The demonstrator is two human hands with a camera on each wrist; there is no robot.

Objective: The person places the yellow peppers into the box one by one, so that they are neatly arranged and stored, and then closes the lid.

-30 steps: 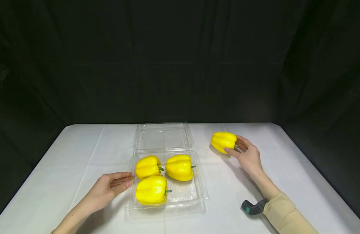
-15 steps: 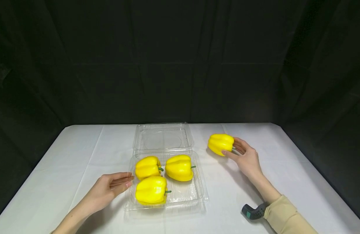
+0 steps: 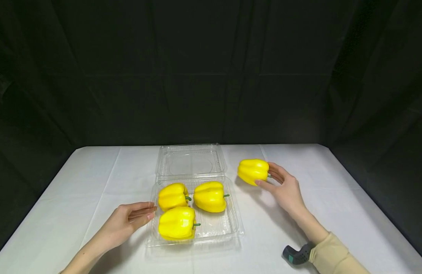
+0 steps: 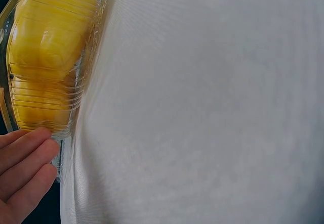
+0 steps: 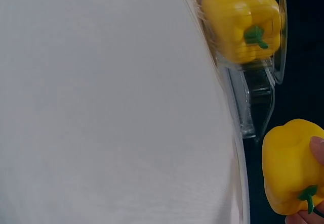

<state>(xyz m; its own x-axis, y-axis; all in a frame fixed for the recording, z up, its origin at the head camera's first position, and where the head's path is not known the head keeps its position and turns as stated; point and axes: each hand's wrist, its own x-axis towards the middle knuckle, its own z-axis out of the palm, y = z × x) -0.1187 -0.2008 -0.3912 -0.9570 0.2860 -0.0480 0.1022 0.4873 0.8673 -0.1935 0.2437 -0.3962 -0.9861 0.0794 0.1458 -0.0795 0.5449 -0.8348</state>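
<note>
My right hand [image 3: 287,189] grips a yellow bell pepper [image 3: 252,171] by its stem end, thumb on the near side, to the right of a clear plastic clamshell container [image 3: 215,227]. The right wrist view shows this held bell pepper [image 5: 291,168] with its green stem and part of the fingers. Inside the container's base lie three more yellow bell peppers: one at back left [image 3: 172,197], one at back right [image 3: 210,196], one at front left [image 3: 177,223]. With fairly straight fingers, my left hand [image 3: 123,222] touches the container's left side; the left wrist view shows those fingertips [image 4: 43,135] against its ribbed wall.
The container's lid [image 3: 191,160] lies folded back behind the base. A white cloth [image 3: 70,213] covers the table, and a dark curtain [image 3: 204,76] hangs around its back and sides. A black wrist device [image 3: 297,254] sits at the right sleeve.
My right hand has carried its bell pepper a little to the left and nearer, towards the container. The left hand, the container and the peppers inside it have stayed in place.
</note>
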